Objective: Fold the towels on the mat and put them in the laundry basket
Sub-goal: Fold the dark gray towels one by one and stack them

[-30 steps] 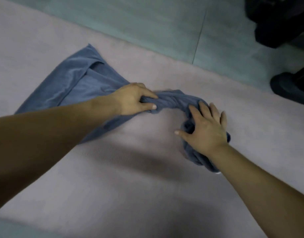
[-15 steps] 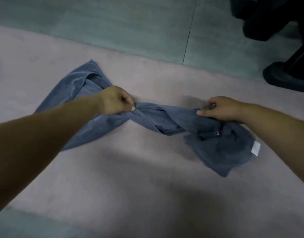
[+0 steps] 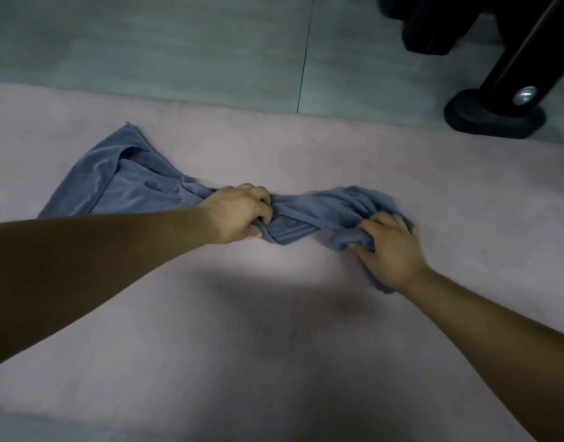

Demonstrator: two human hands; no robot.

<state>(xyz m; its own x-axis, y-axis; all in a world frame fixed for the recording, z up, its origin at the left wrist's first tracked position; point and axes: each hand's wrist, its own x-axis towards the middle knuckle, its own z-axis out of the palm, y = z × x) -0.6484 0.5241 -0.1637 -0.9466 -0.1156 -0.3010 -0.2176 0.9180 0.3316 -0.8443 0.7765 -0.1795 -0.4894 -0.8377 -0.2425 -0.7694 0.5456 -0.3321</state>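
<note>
A blue-grey towel [image 3: 115, 183] lies crumpled and twisted across the pink mat [image 3: 274, 330]. Its left part spreads flat toward a far corner, while the middle is bunched into a narrow twist. My left hand [image 3: 239, 215] grips the twist at the middle, fingers curled around the cloth. My right hand [image 3: 389, 250] grips the bunched right end of the towel, pressing it against the mat; part of the cloth is hidden under that hand. No laundry basket is in view.
Beyond the mat's far edge is a grey-green tiled floor [image 3: 178, 46]. A black stand foot with a slanted black leg [image 3: 494, 113] rests on the floor at the upper right, with more dark equipment [image 3: 433, 23] behind it.
My right hand has moved nearer and downward, bunching the towel's right end, which lay spread with a white tag showing. My left hand keeps its grip at the middle.
</note>
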